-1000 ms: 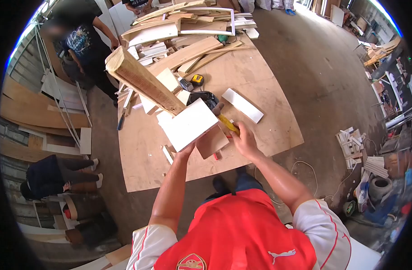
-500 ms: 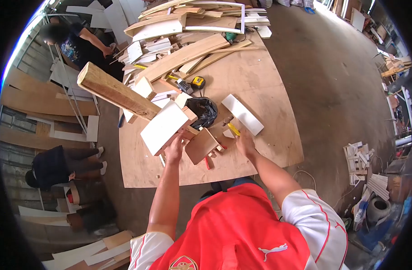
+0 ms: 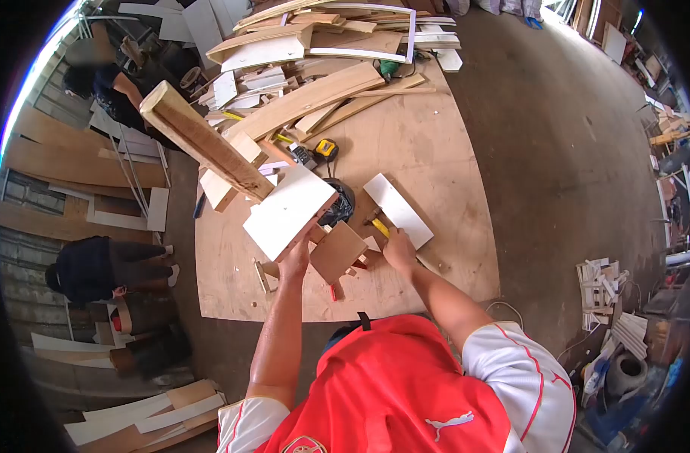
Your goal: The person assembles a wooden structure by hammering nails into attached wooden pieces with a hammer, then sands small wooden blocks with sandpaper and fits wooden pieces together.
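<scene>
My left hand [image 3: 293,262] grips the lower edge of a white-faced wooden block [image 3: 288,211], held above the table. A thick wooden post [image 3: 201,140] joins the block's far side and slants up to the left. My right hand [image 3: 400,251] is closed round the yellow handle of a hammer [image 3: 379,225], its head pointing up and left. A brown board piece [image 3: 339,253] is between my hands. Right of the hammer lies a white board [image 3: 398,210]. Behind the block is a black plastic bag [image 3: 339,204], partly hidden.
Planks and offcuts [image 3: 307,94] pile up on the far part of the table [image 3: 458,264]. A yellow tape measure [image 3: 327,149] lies near the middle. One person [image 3: 115,87] is at the upper left, another person [image 3: 92,264] at the left. Scrap wood [image 3: 601,291] lies on the floor at right.
The block and post have swung left and away from the hammer since the first frame. My right hand has moved slightly left and down with the hammer since the last one.
</scene>
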A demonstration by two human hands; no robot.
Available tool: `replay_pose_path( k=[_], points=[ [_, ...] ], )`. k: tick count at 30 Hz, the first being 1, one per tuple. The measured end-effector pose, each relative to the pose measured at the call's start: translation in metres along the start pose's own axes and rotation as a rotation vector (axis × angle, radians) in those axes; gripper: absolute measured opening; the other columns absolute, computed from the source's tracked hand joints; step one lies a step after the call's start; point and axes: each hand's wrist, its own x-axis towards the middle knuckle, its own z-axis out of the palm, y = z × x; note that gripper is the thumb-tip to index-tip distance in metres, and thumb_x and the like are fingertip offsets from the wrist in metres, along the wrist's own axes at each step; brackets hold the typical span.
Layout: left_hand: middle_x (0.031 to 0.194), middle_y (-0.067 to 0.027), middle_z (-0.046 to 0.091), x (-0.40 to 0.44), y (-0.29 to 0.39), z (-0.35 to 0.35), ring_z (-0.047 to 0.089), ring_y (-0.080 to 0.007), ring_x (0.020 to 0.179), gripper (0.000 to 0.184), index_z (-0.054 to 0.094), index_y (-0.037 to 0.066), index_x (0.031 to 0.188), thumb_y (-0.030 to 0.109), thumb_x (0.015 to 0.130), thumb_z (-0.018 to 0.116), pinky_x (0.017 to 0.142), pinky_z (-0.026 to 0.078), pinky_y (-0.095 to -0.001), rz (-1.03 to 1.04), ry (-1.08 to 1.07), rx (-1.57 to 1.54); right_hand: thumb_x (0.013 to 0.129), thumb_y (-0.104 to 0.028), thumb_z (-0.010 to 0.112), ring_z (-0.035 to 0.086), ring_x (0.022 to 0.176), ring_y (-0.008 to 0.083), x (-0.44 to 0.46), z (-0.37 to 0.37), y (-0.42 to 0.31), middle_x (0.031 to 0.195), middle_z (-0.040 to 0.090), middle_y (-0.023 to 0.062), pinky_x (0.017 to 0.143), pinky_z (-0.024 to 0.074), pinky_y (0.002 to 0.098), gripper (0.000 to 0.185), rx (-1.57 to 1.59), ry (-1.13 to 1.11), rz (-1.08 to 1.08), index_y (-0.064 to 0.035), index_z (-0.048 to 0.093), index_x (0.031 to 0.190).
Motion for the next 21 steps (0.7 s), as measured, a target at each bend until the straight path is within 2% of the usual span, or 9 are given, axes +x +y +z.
replay_pose_path(
  k=[3,4,6,8,10,12,14,17,21],
  points=[
    [0.107,-0.0055,0.068,0.003,-0.025,0.004,0.063,-0.0194,0.108,0.024,0.068,0.0,0.114,0.01,0.094,0.075,0.087,0.053,-0.0322,0.078,0.075,-0.045,0.094,-0.017,0.059,0.064,0.107,0.0446,0.012,-0.039,-0.016,0.115,0.063,0.025,0.089,0.0548,0.0538,0.027,-0.009,-0.03,-0.05,0.0002,0.059,0.115],
    [0.116,-0.0089,0.066,0.01,-0.037,-0.002,0.062,-0.0198,0.111,0.045,0.06,-0.002,0.126,0.012,0.089,0.08,0.091,0.053,-0.0329,0.117,0.035,0.067,0.095,-0.02,0.06,0.065,0.104,0.0459,0.021,-0.058,-0.026,0.113,0.065,0.0278,0.09,0.0544,0.0534,0.029,0.085,-0.013,-0.052,0.0014,0.062,0.115],
    [0.122,-0.0095,0.06,0.008,-0.011,0.015,0.062,-0.0198,0.111,0.059,0.048,0.001,0.132,0.009,0.085,0.082,0.094,0.052,-0.0344,0.207,0.106,0.034,0.096,-0.028,0.063,0.068,0.102,0.0429,0.036,-0.086,-0.039,0.111,0.069,0.0269,0.088,0.0551,0.0503,0.036,0.223,0.111,-0.21,-0.0006,0.066,0.119],
    [0.126,-0.0087,0.053,0.01,0.006,0.021,0.058,-0.019,0.115,0.074,0.036,0.005,0.135,0.005,0.079,0.085,0.098,0.051,-0.0356,0.23,0.1,0.021,0.094,-0.026,0.068,0.071,0.102,0.0358,0.027,-0.147,-0.091,0.113,0.071,0.0249,0.088,0.0563,0.043,0.037,0.435,0.101,-0.223,-0.0006,0.068,0.12],
    [0.127,-0.0093,0.052,-0.004,0.042,0.029,0.055,-0.0211,0.119,0.075,0.034,0.005,0.136,0.001,0.079,0.082,0.102,0.047,-0.0357,0.147,0.136,-0.043,0.089,-0.024,0.075,0.071,0.101,0.0302,0.016,-0.176,-0.127,0.108,0.072,0.0188,0.087,0.0564,0.04,0.043,0.661,0.067,-0.4,-0.0014,0.066,0.124],
    [0.129,-0.0115,0.05,-0.005,0.035,0.024,0.054,-0.023,0.12,0.078,0.032,0.004,0.139,0.001,0.079,0.081,0.103,0.046,-0.0369,0.229,0.151,-0.016,0.082,-0.023,0.084,0.066,0.108,0.0264,-0.017,-0.208,-0.168,0.117,0.068,0.0157,0.09,0.0558,0.0387,0.055,0.834,0.04,-0.574,-0.002,0.063,0.129],
    [0.131,-0.0136,0.048,-0.004,0.027,0.017,0.052,-0.0245,0.122,0.08,0.031,0.004,0.14,0.002,0.079,0.083,0.103,0.046,-0.0384,0.35,0.181,0.028,0.076,-0.023,0.088,0.062,0.115,0.0282,-0.053,-0.226,-0.214,0.126,0.063,0.0165,0.094,0.0548,0.0393,0.065,1.01,0.267,-0.766,-0.0048,0.061,0.132],
    [0.131,-0.0162,0.047,-0.01,0.044,0.005,0.05,-0.0257,0.125,0.083,0.031,0.003,0.14,0.006,0.078,0.086,0.104,0.045,-0.0413,0.316,0.11,-0.197,0.07,-0.019,0.091,0.059,0.122,0.0317,-0.065,-0.24,-0.243,0.137,0.056,0.0175,0.098,0.0535,0.0407,0.068,0.76,0.545,-1.032,-0.0098,0.063,0.131],
    [0.128,-0.0185,0.053,-0.013,0.069,-0.025,0.055,-0.0266,0.121,0.084,0.032,0.002,0.141,0.011,0.079,0.087,0.103,0.046,-0.0406,0.339,0.103,0.044,0.07,-0.008,0.089,0.058,0.125,0.0359,-0.07,-0.238,-0.268,0.138,0.057,0.016,0.1,0.0528,0.0432,0.061,0.467,0.567,-1.054,-0.0158,0.067,0.127]
  ],
)
